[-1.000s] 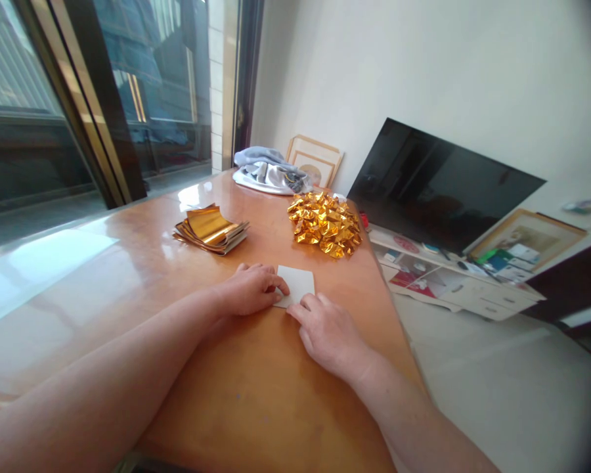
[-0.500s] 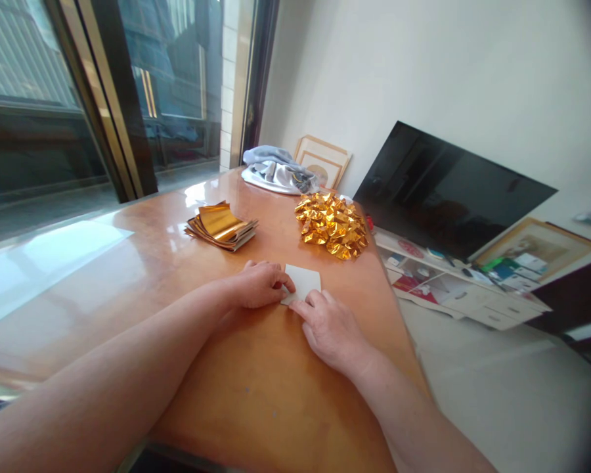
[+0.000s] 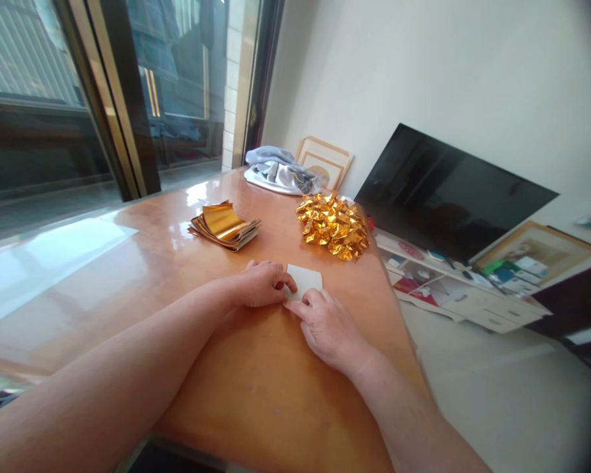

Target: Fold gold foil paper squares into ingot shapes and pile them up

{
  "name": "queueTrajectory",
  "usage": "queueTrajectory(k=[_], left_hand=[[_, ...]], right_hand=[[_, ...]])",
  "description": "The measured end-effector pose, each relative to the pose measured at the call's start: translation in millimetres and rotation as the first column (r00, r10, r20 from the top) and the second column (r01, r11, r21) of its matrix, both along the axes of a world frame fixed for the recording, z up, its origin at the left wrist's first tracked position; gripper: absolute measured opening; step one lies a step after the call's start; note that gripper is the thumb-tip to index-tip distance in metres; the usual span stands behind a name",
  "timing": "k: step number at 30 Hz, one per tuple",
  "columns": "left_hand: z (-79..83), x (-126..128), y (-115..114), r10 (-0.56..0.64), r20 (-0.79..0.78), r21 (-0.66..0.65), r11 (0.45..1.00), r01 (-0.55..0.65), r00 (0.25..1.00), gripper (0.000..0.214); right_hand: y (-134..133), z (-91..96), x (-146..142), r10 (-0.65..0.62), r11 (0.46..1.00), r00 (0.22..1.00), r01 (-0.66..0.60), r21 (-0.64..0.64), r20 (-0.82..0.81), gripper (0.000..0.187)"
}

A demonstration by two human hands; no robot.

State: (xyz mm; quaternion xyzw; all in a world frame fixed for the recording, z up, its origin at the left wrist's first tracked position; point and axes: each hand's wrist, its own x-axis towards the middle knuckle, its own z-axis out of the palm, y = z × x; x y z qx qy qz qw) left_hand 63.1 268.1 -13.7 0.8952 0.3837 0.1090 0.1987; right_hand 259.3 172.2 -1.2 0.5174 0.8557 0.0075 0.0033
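Paper (image 3: 307,277) lies pale side up on the table (image 3: 236,387) in the head view, near a gold foil heap (image 3: 332,226); left hand (image 3: 262,284), fingers curled, touches its left side, right hand (image 3: 329,326) its near edge; whether either pinches, I cannot tell

The sheet (image 3: 306,279) lies on the worktop (image 3: 266,374) between the left grip (image 3: 263,284), at its left side, and the right grip (image 3: 328,328), at its near right. Behind the sheet, the foil stack (image 3: 224,226) lies to the left and the foil pile (image 3: 333,226) to the right, near the worktop's right edge. At the far end lies a cloth bundle (image 3: 276,174), just before some picture frames (image 3: 320,146). Left of the worktop is a glass door (image 3: 111,98); right, a cabinet (image 3: 477,307) below a screen (image 3: 453,190).
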Motion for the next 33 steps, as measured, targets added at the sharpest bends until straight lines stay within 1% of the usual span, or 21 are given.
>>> queueTrajectory(k=[6, 12, 15, 18, 22, 25, 29, 33], left_hand=[[-1.6, -2, 1, 0.005, 0.001, -0.011, 1.0, -0.005, 1.0, 0.032], [-1.7, -2, 3, -0.014, -0.02, -0.006, 1.0, 0.014, 1.0, 0.034], [-0.9, -2, 2, -0.008, -0.027, 0.009, 1.0, 0.008, 1.0, 0.032], [-0.4, -1, 0, -0.006, -0.032, 0.025, 1.0, 0.006, 0.999, 0.032], [-0.7, -1, -2, -0.008, -0.026, 0.046, 0.999, 0.01, 1.0, 0.031], [-1.4, -1, -2, -0.009, -0.019, 0.062, 0.998, 0.01, 1.0, 0.031], [-2.5, -1, -4, -0.006, -0.017, 0.092, 0.996, 0.007, 1.0, 0.03], [-1.5, 0, -8, 0.006, -0.005, 0.139, 0.99, -0.005, 1.0, 0.026]], right_hand=[[-2, 11.6, 16, -0.064, 0.996, 0.998, 0.062, -0.067, -0.028, 0.039], [-9, 27.8, 38, -0.161, 0.982, 0.987, 0.163, -0.099, 0.023, 0.039], [-9, 30.7, 47, -0.19, 0.974, 0.981, 0.195, -0.113, 0.046, 0.036], [-5, 27.9, 54, -0.224, 0.968, 0.974, 0.226, -0.109, 0.024, 0.033], [3, 19.6, 56, -0.284, 0.957, 0.956, 0.277, -0.083, -0.077, 0.025], [6, 13.0, 53, -0.228, 0.974, 0.961, 0.224, -0.038, -0.157, 0.022], [11, 2.8, 50, -0.156, 0.988, 0.973, 0.156, -0.014, -0.169, 0.019], [18, -6.1, 51, -0.128, 0.99, 0.97, 0.139, 0.037, -0.208, 0.02]])
